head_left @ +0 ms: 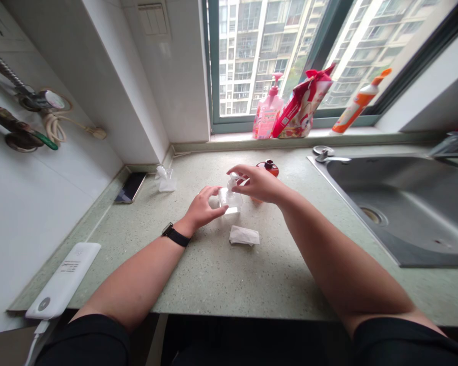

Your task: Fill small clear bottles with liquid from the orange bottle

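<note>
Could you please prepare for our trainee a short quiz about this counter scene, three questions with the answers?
1. True or false: the right grip is at the pump of the clear bottle, and the left grip is at its body.
2. Which of these lies nearest to that bottle?
A. phone
B. folded white paper
C. power bank
3. Fill in: the black watch is on the ____ wrist.

Key: 1. True; 2. B; 3. left

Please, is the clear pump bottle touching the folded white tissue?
Apart. The head view shows a strip of speckled countertop between the clear pump bottle and the folded white tissue.
</note>
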`<act>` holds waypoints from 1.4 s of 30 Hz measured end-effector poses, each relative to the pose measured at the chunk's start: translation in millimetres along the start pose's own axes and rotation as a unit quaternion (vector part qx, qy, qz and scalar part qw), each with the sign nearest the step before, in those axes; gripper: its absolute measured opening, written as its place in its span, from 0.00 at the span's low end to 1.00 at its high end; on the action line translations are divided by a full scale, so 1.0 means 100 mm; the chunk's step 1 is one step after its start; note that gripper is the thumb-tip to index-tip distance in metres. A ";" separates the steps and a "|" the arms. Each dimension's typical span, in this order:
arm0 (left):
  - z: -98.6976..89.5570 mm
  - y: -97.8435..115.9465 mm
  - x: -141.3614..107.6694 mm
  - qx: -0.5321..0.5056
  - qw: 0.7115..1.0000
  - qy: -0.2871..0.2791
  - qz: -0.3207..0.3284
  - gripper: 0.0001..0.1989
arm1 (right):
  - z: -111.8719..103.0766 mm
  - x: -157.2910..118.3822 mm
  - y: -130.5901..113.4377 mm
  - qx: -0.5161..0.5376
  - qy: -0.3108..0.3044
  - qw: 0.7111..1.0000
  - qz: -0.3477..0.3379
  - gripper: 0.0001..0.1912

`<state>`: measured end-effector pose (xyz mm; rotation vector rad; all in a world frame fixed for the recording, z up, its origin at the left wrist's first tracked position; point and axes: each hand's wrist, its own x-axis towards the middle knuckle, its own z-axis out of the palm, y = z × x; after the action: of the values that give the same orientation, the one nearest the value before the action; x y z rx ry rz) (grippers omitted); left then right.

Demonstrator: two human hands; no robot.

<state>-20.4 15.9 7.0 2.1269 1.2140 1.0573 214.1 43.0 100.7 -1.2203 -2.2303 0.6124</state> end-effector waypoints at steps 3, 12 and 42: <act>-0.01 0.02 0.00 -0.002 1.000 -0.006 -0.001 0.29 | 0.03 -0.01 0.03 -0.018 -0.012 1.000 -0.008 0.27; 0.01 0.00 -0.02 -0.011 1.000 -0.010 0.005 0.33 | 0.04 -0.03 0.07 -0.070 -0.056 0.996 -0.026 0.33; 0.01 0.04 -0.03 -0.025 0.999 0.012 0.037 0.29 | -0.20 -0.09 0.03 -0.013 -0.115 0.993 0.036 0.45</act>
<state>-18.8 11.5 8.1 2.1421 1.1145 1.1358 232.6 39.2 111.7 -1.3048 -2.3971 0.7906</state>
